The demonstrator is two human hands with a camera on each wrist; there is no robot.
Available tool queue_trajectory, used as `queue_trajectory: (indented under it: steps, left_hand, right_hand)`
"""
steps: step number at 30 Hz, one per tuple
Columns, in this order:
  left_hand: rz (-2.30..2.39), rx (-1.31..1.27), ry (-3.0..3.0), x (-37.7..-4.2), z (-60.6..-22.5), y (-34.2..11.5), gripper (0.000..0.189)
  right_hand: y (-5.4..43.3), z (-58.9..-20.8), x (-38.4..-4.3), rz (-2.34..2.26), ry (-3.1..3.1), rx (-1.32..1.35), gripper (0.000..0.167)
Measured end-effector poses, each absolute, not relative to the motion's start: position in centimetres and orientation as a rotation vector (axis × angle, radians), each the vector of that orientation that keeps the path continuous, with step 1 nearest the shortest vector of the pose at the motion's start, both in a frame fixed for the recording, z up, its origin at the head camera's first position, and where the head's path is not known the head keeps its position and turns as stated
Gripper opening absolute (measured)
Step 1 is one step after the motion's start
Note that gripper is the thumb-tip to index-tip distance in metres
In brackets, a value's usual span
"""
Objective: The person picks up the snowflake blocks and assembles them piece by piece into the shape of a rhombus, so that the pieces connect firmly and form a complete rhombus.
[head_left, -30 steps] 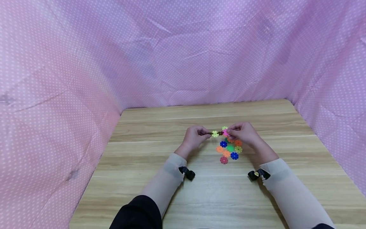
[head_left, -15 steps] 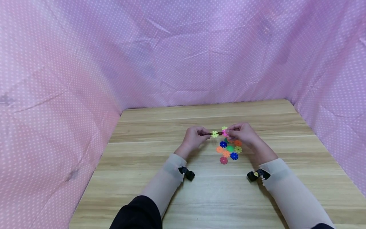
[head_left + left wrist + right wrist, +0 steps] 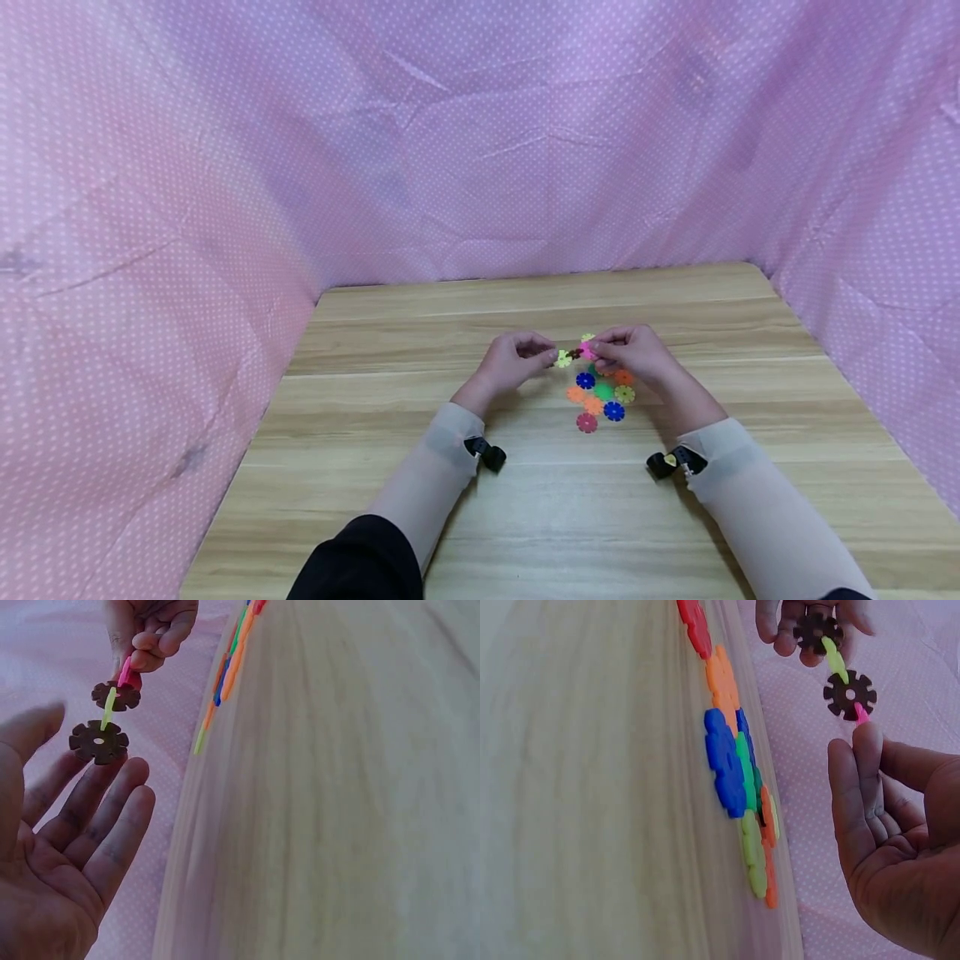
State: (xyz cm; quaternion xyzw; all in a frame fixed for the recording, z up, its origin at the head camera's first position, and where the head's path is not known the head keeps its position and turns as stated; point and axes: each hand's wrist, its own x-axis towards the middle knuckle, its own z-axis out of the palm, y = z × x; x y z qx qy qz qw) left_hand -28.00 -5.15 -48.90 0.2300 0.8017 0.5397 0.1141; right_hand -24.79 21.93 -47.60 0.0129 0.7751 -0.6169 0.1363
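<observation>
A short chain of notched plastic discs hangs between the hands. It runs from a brown disc (image 3: 110,747) through a yellow disc (image 3: 563,359) and a second brown disc (image 3: 839,700) to a pink disc (image 3: 587,351). My right hand (image 3: 640,357) pinches the pink disc between thumb and fingertips. At the chain's other end is my left hand (image 3: 515,362), its thumb spread away from the fingers. In the left wrist view, its fingertips lie just under the brown end disc; whether they touch it I cannot tell.
Several loose discs lie clustered on the wooden table (image 3: 480,517) below the chain, among them a blue disc (image 3: 613,411), a red disc (image 3: 587,422) and a green disc (image 3: 603,391). Pink dotted cloth (image 3: 480,167) rises behind the table and at both sides.
My left hand has loosened from the brown end disc, and the chain's left end has dipped slightly. My right hand keeps its pinch on the pink disc, almost unmoved.
</observation>
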Motion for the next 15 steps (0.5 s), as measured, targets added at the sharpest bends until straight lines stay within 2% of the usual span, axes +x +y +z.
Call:
queue_trajectory:
  steps: [5,15]
  left_hand:
    - [1.659,0.655,2.279,-28.0,-48.8,-5.0,0.027]
    - [1.674,0.655,2.178,-27.7,-48.7,-4.5,0.015]
  right_hand:
    - [21.3,-47.2,-24.5,-1.81,2.206,-0.008,0.031]
    - [20.1,-47.2,-24.2,-1.808,2.119,-0.077,0.026]
